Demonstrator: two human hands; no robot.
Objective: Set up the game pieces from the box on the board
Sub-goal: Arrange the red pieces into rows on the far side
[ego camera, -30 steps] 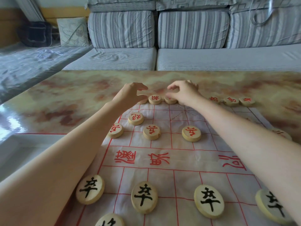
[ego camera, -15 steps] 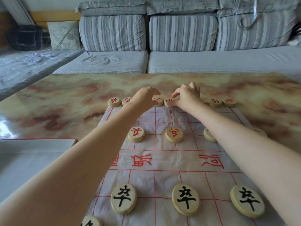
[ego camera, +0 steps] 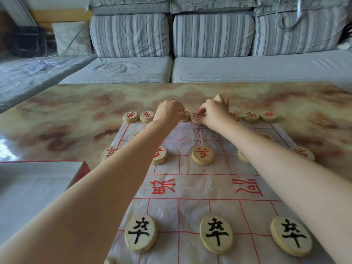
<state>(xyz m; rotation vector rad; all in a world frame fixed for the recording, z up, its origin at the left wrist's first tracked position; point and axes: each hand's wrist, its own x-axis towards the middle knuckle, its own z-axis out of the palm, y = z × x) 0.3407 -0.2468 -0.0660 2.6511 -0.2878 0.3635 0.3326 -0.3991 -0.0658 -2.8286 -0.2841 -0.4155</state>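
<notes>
A white paper board with a red grid lies on the marble table. Round wooden pieces stand on it: red-lettered ones in the far rows, such as the middle one, and black-lettered ones near me. Both arms reach to the far back row. My left hand has its fingers curled round a red piece. My right hand pinches the neighbouring red piece at the row's centre. More back-row pieces flank the hands, left and right.
The opened game box, grey inside with a red rim, sits at the table's left near edge. A striped grey sofa runs along the far side of the marble table.
Both hands have settled onto the two centre pieces of the far row. The camera view shifted right and down, so the box came into sight at the left.
</notes>
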